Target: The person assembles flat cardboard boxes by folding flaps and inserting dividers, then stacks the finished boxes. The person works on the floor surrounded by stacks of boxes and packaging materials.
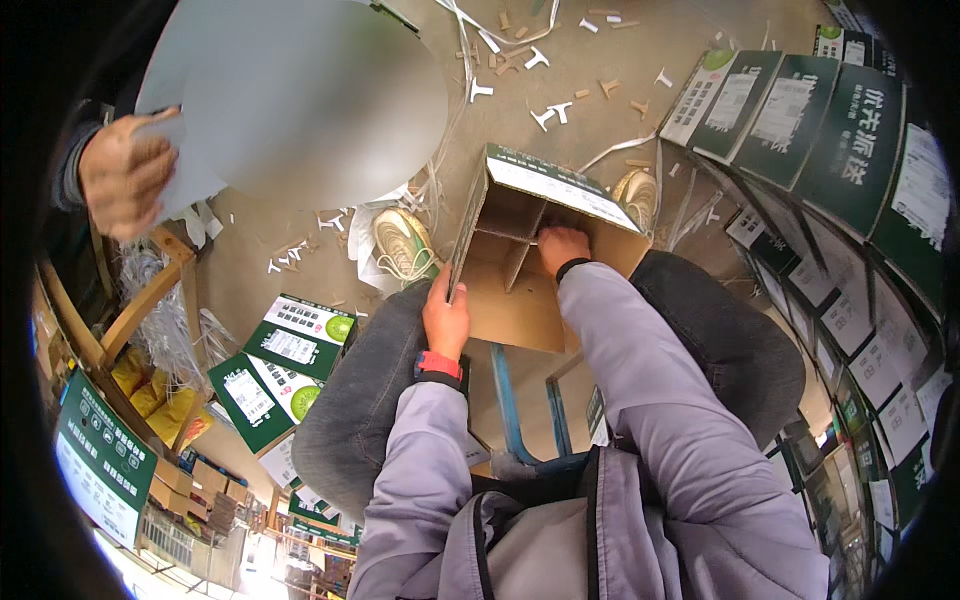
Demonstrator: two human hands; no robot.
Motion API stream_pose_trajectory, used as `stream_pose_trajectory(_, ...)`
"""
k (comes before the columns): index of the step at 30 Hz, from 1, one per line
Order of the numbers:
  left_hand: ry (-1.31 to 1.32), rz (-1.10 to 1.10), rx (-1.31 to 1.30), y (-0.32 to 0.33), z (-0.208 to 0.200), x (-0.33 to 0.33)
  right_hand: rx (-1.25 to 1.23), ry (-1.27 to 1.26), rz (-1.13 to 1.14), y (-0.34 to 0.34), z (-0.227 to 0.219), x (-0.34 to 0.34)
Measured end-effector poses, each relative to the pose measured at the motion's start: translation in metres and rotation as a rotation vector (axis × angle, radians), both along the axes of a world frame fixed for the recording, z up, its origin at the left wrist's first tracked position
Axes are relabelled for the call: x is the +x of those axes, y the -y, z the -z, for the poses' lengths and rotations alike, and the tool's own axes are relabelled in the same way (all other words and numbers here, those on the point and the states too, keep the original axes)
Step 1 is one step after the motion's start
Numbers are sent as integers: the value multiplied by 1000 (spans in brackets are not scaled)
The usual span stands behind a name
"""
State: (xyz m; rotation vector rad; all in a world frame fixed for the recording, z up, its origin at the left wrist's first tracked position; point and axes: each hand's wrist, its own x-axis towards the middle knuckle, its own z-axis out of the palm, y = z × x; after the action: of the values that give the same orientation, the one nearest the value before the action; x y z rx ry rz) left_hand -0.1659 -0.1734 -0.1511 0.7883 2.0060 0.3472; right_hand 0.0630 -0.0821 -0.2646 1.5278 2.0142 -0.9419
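An open cardboard box point(518, 312), brown inside with green and white outer panels, sits tilted between my knees, its open side facing me. Crossed cardboard dividers point(518, 240) split part of its inside into compartments. My left hand point(447, 315) grips the box's left wall, thumb on the edge and fingers along the outside. Inside the box, my right hand point(563, 248) is closed beside the dividers. Its fingertips are hidden, so whatever they hold cannot be made out.
Stacked green and white boxes point(840, 130) rise at the right; more boxes point(275, 370) lie left of my leg. Another person's hand point(125, 175) holds a large grey sheet point(300, 110) at upper left. T-shaped scraps point(537, 57) and white straps litter the floor. A wooden frame point(140, 305) stands left.
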Motion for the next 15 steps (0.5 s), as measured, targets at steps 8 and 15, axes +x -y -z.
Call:
stream_pose_trajectory(8,-182,274,-5,-54,-66,3,105,75,-84,-30,-132,15)
stream_pose_trajectory(15,-177,186,226,-61,-148,0,340,63,-250,0,-398,72)
